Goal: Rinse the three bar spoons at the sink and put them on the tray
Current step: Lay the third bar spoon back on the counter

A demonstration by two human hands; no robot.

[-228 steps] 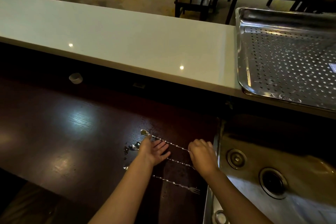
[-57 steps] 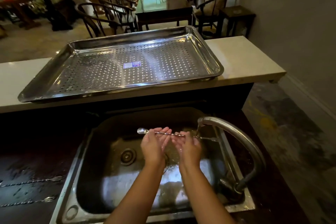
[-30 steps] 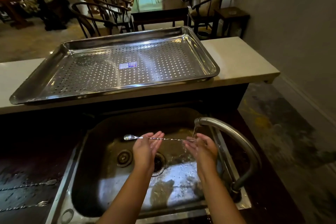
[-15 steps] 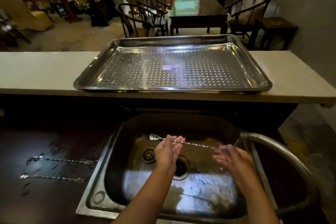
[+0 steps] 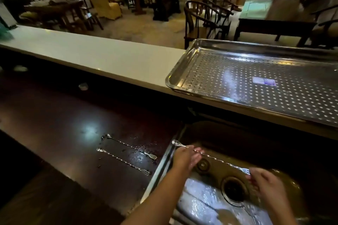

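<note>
One long twisted bar spoon (image 5: 217, 159) is held level over the steel sink (image 5: 204, 204). My left hand (image 5: 185, 157) grips it near the bowl end, above the sink's left rim. My right hand (image 5: 266, 184) pinches its forked end over the drain (image 5: 234, 189). Two more bar spoons lie side by side on the wet dark counter left of the sink, the far one (image 5: 131, 146) and the near one (image 5: 123, 160), forks toward the sink. The perforated steel tray (image 5: 175, 76) sits on the raised white ledge at the upper right, with only a sticker on it.
The white ledge (image 5: 95, 55) runs along the back above the dark wooden counter (image 5: 54, 115). A small white cap (image 5: 83, 86) lies at the ledge's foot. Chairs and tables stand in the room beyond. The faucet is out of view.
The view has swung left, so the faucet is gone and the two lying spoons sit nearer the middle. Both hands have carried the held spoon toward the sink's left edge.
</note>
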